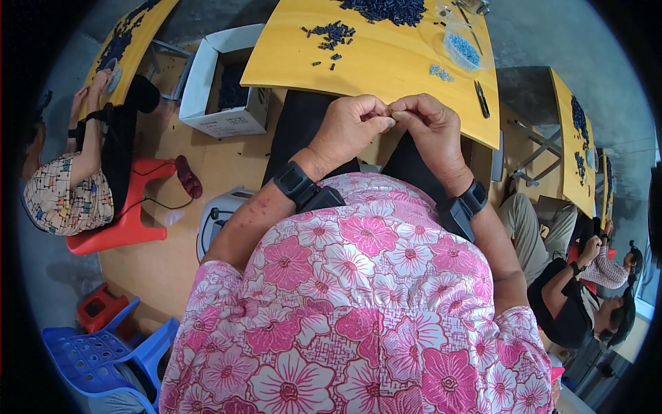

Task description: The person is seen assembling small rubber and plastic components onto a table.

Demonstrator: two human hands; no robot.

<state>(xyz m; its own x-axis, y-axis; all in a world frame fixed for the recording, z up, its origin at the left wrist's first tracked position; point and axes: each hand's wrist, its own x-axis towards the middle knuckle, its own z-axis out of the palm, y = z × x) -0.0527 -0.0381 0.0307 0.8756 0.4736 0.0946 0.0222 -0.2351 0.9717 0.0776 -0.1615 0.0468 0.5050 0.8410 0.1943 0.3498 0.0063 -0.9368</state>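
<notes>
Just off the front edge of the yellow table (396, 58), my left hand (350, 130) and my right hand (434, 131) meet over my lap. Thumb and forefinger are pinched on each side, fingertips touching. Whatever lies between them is too small or hidden to make out. Small dark cylindrical pieces (334, 33) are scattered on the tabletop, with a bigger pile of dark pieces (386, 10) at its far edge. To the right stands a clear bowl (447, 43) of tiny light-blue parts; a few loose light-blue parts (441, 73) lie before it. Black tweezers (481, 99) rest near the right edge.
An open white carton (224, 123) holding dark pieces stands on the floor left of the table. Co-workers sit at other yellow tables (127, 52) on both sides. A red stool (131, 214) and a blue plastic chair (89, 355) are at the left.
</notes>
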